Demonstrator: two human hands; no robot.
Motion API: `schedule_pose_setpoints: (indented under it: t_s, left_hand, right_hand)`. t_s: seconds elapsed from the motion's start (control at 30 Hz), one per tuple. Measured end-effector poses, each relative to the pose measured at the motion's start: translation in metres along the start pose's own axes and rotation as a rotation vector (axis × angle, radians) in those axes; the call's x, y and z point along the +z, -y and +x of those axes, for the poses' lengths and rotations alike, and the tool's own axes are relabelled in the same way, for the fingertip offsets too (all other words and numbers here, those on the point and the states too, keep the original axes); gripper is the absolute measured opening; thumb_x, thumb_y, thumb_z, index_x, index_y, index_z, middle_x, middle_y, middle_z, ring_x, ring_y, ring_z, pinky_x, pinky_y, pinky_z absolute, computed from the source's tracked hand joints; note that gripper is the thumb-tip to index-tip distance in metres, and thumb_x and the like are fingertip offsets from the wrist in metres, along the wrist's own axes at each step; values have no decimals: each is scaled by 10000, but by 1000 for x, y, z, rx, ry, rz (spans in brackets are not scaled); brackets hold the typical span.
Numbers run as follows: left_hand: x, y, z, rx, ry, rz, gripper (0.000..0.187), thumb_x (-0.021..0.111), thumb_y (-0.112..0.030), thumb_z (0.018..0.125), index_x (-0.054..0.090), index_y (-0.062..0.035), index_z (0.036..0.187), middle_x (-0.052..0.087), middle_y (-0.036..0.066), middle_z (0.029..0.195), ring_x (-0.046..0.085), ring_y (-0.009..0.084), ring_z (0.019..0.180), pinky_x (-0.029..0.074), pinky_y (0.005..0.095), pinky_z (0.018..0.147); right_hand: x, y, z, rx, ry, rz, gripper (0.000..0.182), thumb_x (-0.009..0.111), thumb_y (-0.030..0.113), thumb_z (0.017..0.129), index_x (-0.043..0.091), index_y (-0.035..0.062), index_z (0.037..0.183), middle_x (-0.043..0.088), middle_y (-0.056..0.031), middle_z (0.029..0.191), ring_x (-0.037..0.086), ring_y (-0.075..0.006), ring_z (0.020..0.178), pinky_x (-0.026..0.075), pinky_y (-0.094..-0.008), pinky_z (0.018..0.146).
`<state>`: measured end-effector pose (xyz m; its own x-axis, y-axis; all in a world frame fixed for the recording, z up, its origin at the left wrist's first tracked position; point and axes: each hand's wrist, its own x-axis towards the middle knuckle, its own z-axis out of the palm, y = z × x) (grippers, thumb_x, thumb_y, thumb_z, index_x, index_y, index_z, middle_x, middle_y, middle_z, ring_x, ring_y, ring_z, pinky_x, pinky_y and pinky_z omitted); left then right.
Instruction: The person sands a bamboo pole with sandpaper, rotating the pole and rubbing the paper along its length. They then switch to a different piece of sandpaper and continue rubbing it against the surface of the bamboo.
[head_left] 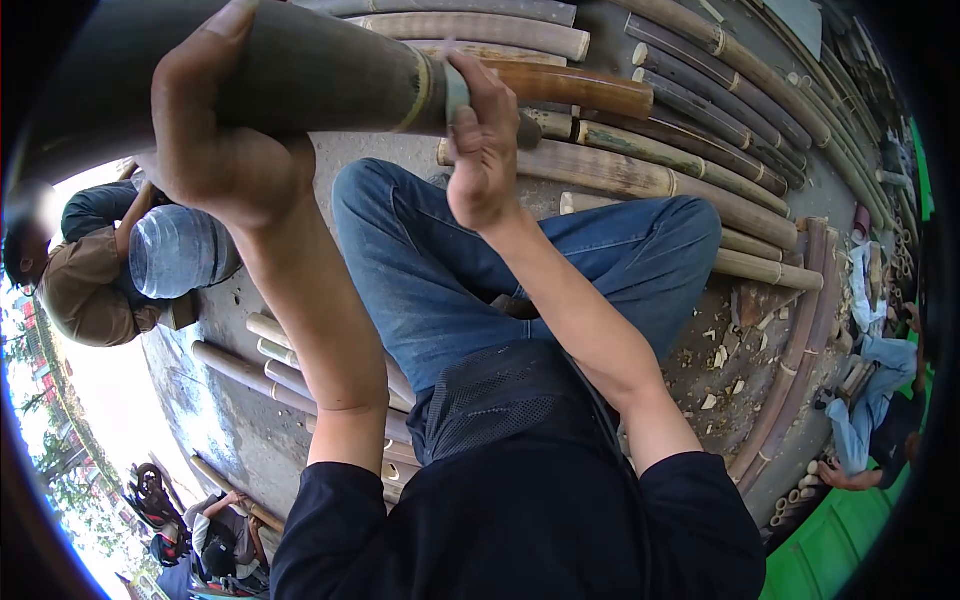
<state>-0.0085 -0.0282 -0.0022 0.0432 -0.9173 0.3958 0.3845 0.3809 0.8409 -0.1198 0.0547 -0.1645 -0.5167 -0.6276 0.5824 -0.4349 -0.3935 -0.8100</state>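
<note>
A thick, dark bamboo pole (330, 75) crosses the upper left, with a pale node ring (424, 92) near its right part. My left hand (225, 150) is closed on this pole from below, thumb up along its near side. My right hand (485, 145) is closed around the pole just right of the node ring, pressing a pale, greenish-white strip (457, 92) against it; I cannot tell what the strip is made of. The fingers of my right hand are slightly blurred. Beyond this hand lies a shiny brown bamboo piece (585, 88).
Bamboo poles (640, 172) lie in rows on the concrete ground ahead, with more bamboo (235, 365) to the left. Wood chips (720, 357) litter the right side. A person (95, 270) sits at left by a clear plastic container (178, 250); another person (880, 400) is at right.
</note>
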Motion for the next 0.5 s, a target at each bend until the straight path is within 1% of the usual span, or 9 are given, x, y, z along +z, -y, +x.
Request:
schedule_pose_setpoints:
  t_s: [0.07, 0.13, 0.17, 0.2, 0.27, 0.3, 0.4, 0.43, 0.5]
  left_hand:
    - [10, -4, -5, 28, 60, -11, 518, 671, -228, 786, 617, 89, 1191, 672, 266, 1112, 697, 411, 1034, 558, 498, 958]
    - [-1, -2, -5, 46, 87, 19, 538, 671, -218, 789, 585, 71, 1234, 667, 263, 1118, 692, 410, 1040, 553, 505, 962]
    - [-5, -3, -5, 64, 112, 50, 563, 672, -208, 792, 554, 53, 1277, 663, 260, 1124, 687, 409, 1046, 548, 513, 967]
    - [-4, -9, -8, 7, 57, 22, 574, 665, -188, 801, 523, 24, 1315, 654, 253, 1140, 682, 405, 1041, 536, 527, 981]
    - [-13, -15, -17, -35, -8, -16, 585, 660, -185, 802, 513, 19, 1331, 649, 249, 1158, 674, 404, 1047, 524, 529, 998]
    - [-17, -19, -25, -39, -4, -8, 585, 660, -185, 802, 513, 19, 1331, 649, 249, 1158, 674, 404, 1047, 524, 529, 998]
    - [-17, -28, -40, -26, 81, -149, 593, 657, -186, 800, 512, 17, 1338, 645, 247, 1172, 663, 400, 1059, 514, 528, 1008]
    - [-10, -34, -44, -32, 91, -97, 603, 657, -190, 801, 508, 16, 1348, 644, 246, 1178, 660, 397, 1066, 514, 529, 1005]
    - [12, -36, -47, 27, 59, 46, 629, 654, -192, 801, 494, 25, 1370, 640, 256, 1177, 664, 393, 1054, 524, 517, 986]
  right_hand:
    - [11, 35, 15, -60, 9, 63, 533, 381, 450, 1089, 548, 73, 1428, 560, -171, 1421, 496, -359, 1334, 320, -472, 1138]
    - [16, 48, 18, -96, -68, -7, 553, 398, 481, 1077, 556, 78, 1422, 565, -160, 1417, 500, -344, 1335, 323, -464, 1128]
    - [15, 30, 6, -124, -59, -28, 553, 398, 481, 1077, 562, 81, 1421, 558, -153, 1431, 495, -340, 1341, 321, -466, 1130]
    - [10, 1, -12, -138, -65, -26, 553, 398, 481, 1077, 562, 81, 1421, 558, -153, 1431, 495, -340, 1341, 321, -466, 1130]
    - [-7, -48, -42, 81, -37, -155, 560, 413, 492, 1070, 585, 79, 1406, 581, -154, 1408, 507, -338, 1332, 332, -458, 1126]
    - [-14, -45, -45, 91, -39, -152, 560, 413, 492, 1070, 585, 79, 1406, 581, -154, 1408, 507, -338, 1332, 332, -458, 1126]
    - [-26, -3, -26, 115, 71, -63, 546, 409, 479, 1073, 616, 78, 1379, 628, -152, 1346, 557, -333, 1267, 360, -444, 1095]
    - [-22, 32, -11, 49, 72, 27, 538, 399, 467, 1076, 627, 77, 1368, 649, -149, 1315, 578, -331, 1226, 376, -438, 1069]
    - [-20, 54, 2, -50, 65, 115, 532, 389, 455, 1080, 637, 76, 1357, 670, -145, 1283, 600, -329, 1184, 392, -432, 1043]
